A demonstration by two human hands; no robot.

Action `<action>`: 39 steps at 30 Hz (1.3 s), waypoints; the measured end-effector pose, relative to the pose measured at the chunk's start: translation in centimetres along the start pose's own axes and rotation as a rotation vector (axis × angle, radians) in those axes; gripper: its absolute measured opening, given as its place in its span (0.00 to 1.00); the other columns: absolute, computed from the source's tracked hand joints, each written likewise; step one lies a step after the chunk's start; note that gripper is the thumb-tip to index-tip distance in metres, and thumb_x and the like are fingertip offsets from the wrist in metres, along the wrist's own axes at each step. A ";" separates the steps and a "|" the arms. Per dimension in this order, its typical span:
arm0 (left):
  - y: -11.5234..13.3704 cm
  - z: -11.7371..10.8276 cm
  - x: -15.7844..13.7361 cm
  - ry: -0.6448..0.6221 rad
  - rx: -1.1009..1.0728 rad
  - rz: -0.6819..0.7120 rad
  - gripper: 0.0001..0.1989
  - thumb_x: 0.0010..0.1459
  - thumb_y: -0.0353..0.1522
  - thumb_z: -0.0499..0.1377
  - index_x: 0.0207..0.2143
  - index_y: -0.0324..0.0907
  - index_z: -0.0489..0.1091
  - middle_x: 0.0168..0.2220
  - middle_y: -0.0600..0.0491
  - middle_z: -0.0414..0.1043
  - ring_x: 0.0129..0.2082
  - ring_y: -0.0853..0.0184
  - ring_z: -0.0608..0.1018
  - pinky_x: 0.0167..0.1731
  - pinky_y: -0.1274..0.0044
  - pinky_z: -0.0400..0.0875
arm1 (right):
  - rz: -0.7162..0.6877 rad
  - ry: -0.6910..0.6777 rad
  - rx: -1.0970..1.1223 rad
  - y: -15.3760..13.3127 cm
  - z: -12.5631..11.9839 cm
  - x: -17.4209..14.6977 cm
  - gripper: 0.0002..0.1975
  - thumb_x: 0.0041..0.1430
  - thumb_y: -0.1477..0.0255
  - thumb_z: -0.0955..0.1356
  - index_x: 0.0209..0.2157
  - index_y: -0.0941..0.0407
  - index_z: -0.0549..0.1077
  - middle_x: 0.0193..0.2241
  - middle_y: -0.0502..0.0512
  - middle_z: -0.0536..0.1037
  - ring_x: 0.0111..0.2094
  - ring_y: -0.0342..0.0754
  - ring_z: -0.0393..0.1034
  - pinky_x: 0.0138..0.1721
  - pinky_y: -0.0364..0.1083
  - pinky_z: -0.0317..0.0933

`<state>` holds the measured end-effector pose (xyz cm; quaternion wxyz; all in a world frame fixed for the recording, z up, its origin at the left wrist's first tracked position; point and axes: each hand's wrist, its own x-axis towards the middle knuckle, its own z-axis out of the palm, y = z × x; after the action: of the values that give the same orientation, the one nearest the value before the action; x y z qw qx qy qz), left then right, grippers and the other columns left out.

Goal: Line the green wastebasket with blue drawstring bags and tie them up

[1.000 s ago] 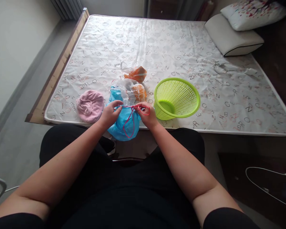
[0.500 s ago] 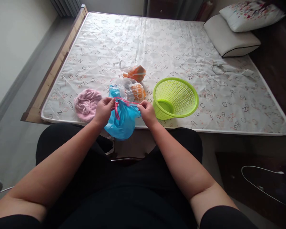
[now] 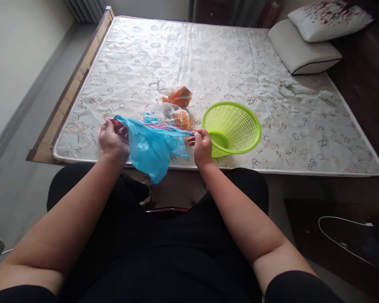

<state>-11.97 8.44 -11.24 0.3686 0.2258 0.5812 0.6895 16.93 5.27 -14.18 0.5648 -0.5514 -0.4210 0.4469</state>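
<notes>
A blue plastic drawstring bag (image 3: 151, 147) is stretched between my hands above the near edge of the mattress, its lower part hanging loose. My left hand (image 3: 113, 141) has its fingers curled at the bag's left end, where the drawstring looks bunched and dark red. My right hand (image 3: 202, 146) pinches the pink-red drawstring (image 3: 173, 127) at the other end, pulled nearly straight. The pink cloth is now almost wholly hidden behind my left hand and the bag. Right beside my right hand stands a green mesh basket (image 3: 260, 130), tilted toward me in view.
Behind the blue bag lie a clear plastic bag with orange print (image 3: 182, 119) and an orange-and-clear bundle (image 3: 182, 97), on a letter-patterned mattress (image 3: 208, 63). Pillows (image 3: 306, 46) sit at the far right. A white cable (image 3: 318, 225) runs low on the right.
My hands have moved apart, the left one further left over the pink cloth. The bag has spread out sideways and its drawstring is drawn longer between them.
</notes>
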 end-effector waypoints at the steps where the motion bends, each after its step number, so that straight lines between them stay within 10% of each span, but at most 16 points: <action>1: 0.4 -0.2 0.3 0.017 0.022 0.023 0.13 0.77 0.39 0.49 0.40 0.44 0.66 0.35 0.57 0.76 0.41 0.70 0.81 0.41 0.74 0.75 | -0.021 0.009 0.000 -0.3 -0.2 -0.2 0.11 0.68 0.60 0.64 0.35 0.51 0.67 0.27 0.48 0.76 0.31 0.46 0.75 0.35 0.46 0.68; 6: 2.6 -0.9 -0.7 -0.037 0.059 0.069 0.14 0.72 0.48 0.54 0.50 0.52 0.64 0.57 0.48 0.77 0.53 0.64 0.82 0.45 0.71 0.79 | -0.133 0.064 -0.055 -2.1 -1.7 -2.1 0.17 0.68 0.54 0.66 0.33 0.52 0.72 0.29 0.50 0.80 0.33 0.49 0.76 0.41 0.49 0.71; 12: 1.4 -0.2 -8.9 -0.500 0.712 0.505 0.41 0.56 0.48 0.71 0.67 0.47 0.62 0.63 0.38 0.72 0.58 0.52 0.79 0.55 0.62 0.76 | -0.297 -0.016 -0.067 -4.3 -2.7 -5.3 0.16 0.67 0.55 0.69 0.32 0.51 0.76 0.43 0.56 0.83 0.48 0.53 0.78 0.50 0.53 0.73; 16: -0.1 0.1 -10.9 -0.806 0.988 0.491 0.25 0.61 0.38 0.65 0.60 0.46 0.75 0.51 0.43 0.81 0.48 0.52 0.83 0.52 0.62 0.77 | -0.283 -0.004 0.000 -6.3 -3.4 -7.3 0.14 0.69 0.56 0.69 0.37 0.50 0.80 0.40 0.56 0.85 0.46 0.54 0.81 0.55 0.56 0.73; 21: 0.6 -0.5 -8.6 -0.936 0.912 0.553 0.12 0.63 0.37 0.58 0.39 0.49 0.82 0.42 0.47 0.82 0.38 0.59 0.83 0.46 0.68 0.79 | -0.216 0.298 0.095 -7.9 -6.8 -7.9 0.18 0.67 0.51 0.70 0.35 0.52 0.76 0.27 0.49 0.78 0.28 0.47 0.77 0.34 0.49 0.75; 29: 0.7 0.8 -16.5 -1.226 0.705 0.477 0.38 0.58 0.45 0.71 0.68 0.47 0.69 0.57 0.43 0.80 0.53 0.53 0.83 0.53 0.64 0.79 | -0.064 0.130 0.219 -10.4 -6.3 -11.4 0.22 0.58 0.48 0.76 0.36 0.54 0.76 0.27 0.48 0.79 0.25 0.45 0.77 0.24 0.45 0.75; 33: 0.0 1.4 -17.3 -1.099 0.837 0.518 0.16 0.67 0.36 0.60 0.54 0.45 0.80 0.46 0.46 0.84 0.43 0.57 0.85 0.47 0.68 0.79 | -0.111 0.133 0.274 -12.3 -5.1 -12.2 0.21 0.56 0.52 0.78 0.37 0.55 0.77 0.33 0.50 0.83 0.32 0.45 0.82 0.38 0.48 0.80; 39: 2.4 0.0 -10.9 -0.666 0.737 0.522 0.12 0.61 0.30 0.58 0.42 0.42 0.80 0.43 0.46 0.84 0.46 0.57 0.84 0.51 0.68 0.77 | -0.234 0.453 0.196 -14.4 -9.1 -9.4 0.20 0.57 0.53 0.77 0.37 0.55 0.76 0.34 0.49 0.82 0.30 0.41 0.77 0.36 0.43 0.74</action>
<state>-5.71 -0.04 -7.67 0.2460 0.6815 0.5609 0.4006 24.01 -6.02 0.02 0.7428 -0.5277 -0.2997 0.2826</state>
